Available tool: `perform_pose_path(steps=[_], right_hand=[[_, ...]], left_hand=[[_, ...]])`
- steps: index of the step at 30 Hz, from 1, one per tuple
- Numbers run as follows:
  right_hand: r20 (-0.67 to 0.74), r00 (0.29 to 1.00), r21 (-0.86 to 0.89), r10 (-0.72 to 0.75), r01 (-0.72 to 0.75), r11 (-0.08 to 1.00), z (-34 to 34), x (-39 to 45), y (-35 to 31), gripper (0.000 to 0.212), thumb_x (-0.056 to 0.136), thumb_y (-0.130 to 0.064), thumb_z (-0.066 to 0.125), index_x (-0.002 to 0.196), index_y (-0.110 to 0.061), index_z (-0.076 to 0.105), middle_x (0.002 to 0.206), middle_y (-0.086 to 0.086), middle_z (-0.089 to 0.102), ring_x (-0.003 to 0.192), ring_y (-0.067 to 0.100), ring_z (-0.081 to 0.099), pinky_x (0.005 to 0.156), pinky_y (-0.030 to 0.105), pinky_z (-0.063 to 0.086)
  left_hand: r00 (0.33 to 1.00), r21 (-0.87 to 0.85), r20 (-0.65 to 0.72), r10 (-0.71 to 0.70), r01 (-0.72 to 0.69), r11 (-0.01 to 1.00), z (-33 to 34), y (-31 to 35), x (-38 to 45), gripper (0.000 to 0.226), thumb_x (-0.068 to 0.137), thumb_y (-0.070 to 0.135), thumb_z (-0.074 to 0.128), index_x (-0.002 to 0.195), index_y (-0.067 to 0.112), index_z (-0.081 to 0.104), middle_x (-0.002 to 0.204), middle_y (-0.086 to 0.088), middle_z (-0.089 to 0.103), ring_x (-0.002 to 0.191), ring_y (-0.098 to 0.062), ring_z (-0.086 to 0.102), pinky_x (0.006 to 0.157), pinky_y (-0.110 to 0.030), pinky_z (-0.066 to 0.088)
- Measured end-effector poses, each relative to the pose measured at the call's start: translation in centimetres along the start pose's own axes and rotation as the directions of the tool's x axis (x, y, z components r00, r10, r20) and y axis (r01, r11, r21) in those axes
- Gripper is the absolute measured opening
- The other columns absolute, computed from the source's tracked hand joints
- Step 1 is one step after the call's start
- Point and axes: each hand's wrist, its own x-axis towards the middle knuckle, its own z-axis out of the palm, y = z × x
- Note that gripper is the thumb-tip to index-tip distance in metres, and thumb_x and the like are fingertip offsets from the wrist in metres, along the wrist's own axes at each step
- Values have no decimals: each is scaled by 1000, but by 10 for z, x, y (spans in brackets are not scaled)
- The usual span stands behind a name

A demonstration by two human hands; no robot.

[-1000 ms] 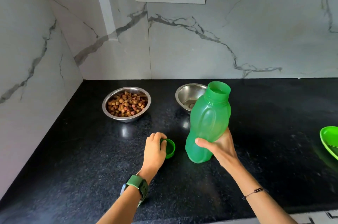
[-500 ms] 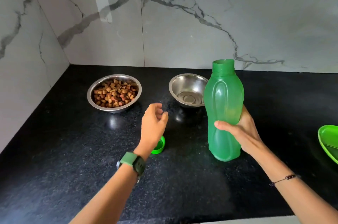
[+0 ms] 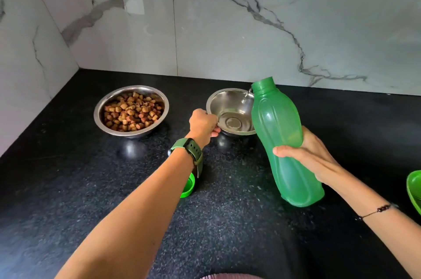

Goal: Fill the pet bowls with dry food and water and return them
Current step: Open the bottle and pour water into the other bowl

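Note:
Two steel pet bowls stand on the black counter near the back wall. The left bowl [image 3: 131, 111] holds brown dry food. My left hand [image 3: 203, 124] grips the near-left rim of the right bowl [image 3: 230, 102]. My right hand [image 3: 312, 157] holds the uncapped green water bottle [image 3: 284, 142], tilted toward that bowl, and a thin stream of water [image 3: 245, 96] falls from its mouth into the bowl. A little water shows on the bowl's bottom. The green bottle cap [image 3: 188, 186] lies on the counter under my left forearm, partly hidden.
A green dish [image 3: 414, 190] is cut off at the right edge of the counter. Marble walls meet in a corner at the back left. The black counter [image 3: 68, 176] stretches toward me.
My left hand left the cap on the counter and moved forward to grip the right bowl's rim. My right hand lifted and tilted the bottle, and water began to pour.

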Motion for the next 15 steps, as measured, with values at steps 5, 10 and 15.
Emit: perform_pose_path(steps=[5,10,15], right_hand=[[67,998,-60,17,-13,998,-3,7,-3,88,32,-55,69,111,-21,53,101,-1,62,88,16,61,65,29,47],[86,995,-124,40,-29,992,-7,8,-3,84,33,-55,69,109,-23,53,100,-2,62,89,15,61,68,32,50],[94,994,-133,63,-50,990,-11,6,-3,78,36,-51,72,107,-24,54,100,-4,61,89,14,60,68,32,49]], left_hand=[[999,-7,-38,22,-23,1000,-11,-2,0,27,89,-4,48,66,9,48,59,-10,53,45,-15,49,41,-24,46],[998,-15,-42,44,-44,999,-14,-6,2,24,89,-2,50,68,11,48,59,-9,54,45,-15,50,39,-23,46],[997,-33,-40,62,-63,997,-14,-8,1,22,90,0,51,71,11,48,61,-8,56,45,-14,51,39,-22,48]])
